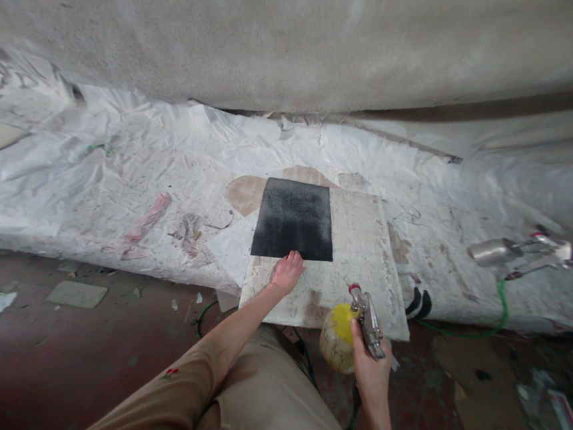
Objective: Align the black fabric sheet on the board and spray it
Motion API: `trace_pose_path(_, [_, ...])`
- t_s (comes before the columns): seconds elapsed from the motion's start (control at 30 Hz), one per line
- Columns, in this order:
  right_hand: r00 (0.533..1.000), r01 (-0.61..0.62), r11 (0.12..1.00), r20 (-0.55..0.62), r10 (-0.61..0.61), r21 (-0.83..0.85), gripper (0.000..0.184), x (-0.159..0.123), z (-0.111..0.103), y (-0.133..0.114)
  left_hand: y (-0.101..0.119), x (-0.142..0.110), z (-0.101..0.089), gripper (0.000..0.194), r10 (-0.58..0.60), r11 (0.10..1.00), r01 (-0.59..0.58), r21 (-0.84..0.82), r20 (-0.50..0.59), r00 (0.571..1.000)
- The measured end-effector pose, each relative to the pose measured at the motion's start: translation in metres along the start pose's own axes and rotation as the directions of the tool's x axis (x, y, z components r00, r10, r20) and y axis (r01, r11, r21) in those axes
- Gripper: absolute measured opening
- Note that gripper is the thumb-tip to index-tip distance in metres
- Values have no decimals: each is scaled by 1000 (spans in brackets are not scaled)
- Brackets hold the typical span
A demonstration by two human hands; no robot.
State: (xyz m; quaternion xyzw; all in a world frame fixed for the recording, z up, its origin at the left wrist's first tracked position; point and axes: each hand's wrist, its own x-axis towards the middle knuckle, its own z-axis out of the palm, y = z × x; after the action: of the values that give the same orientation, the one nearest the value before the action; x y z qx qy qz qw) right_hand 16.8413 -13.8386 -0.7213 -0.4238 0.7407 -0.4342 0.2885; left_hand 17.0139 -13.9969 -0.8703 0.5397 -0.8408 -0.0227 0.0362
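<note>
A black square sheet (294, 217) with a greyish speckled upper part lies on a pale, paint-crusted board (363, 235). At its near edge is my left hand (288, 272), fingers curled in and closed on the edge. My right hand (372, 361) grips a metal spray gun (367, 322) by its handle, over the board's near right side. Beside the gun body, a round cup (335, 344), whitish and stained with yellow inside, hangs over the board's front edge. The gun's trigger is partly hidden by my fingers.
White plastic sheeting (162, 165) covers the long bench beneath a grey wall-like surface (301, 40). Another spray gun (545, 252) with a metal cup lies at right, near a green hose (504, 306). Two black curved pieces (418, 302) lie beside the board. Scraps litter the reddish floor (102, 345).
</note>
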Motion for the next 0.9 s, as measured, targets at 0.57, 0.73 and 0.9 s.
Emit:
trace_pose_path(0.57, [960, 29, 998, 278, -42, 49, 33, -18, 30, -17, 0, 1, 4, 42, -4, 1000, 4, -27, -2, 1000])
trace_pose_path(0.73, [967, 1, 999, 254, -12, 42, 34, -19, 27, -17, 0, 1, 3, 42, 2, 1000, -3, -23, -6, 1000])
trace_pose_path(0.9, [986, -38, 999, 161, 35, 16, 40, -16, 15, -12, 0, 0, -1, 40, 4, 1000, -4, -17, -11, 1000])
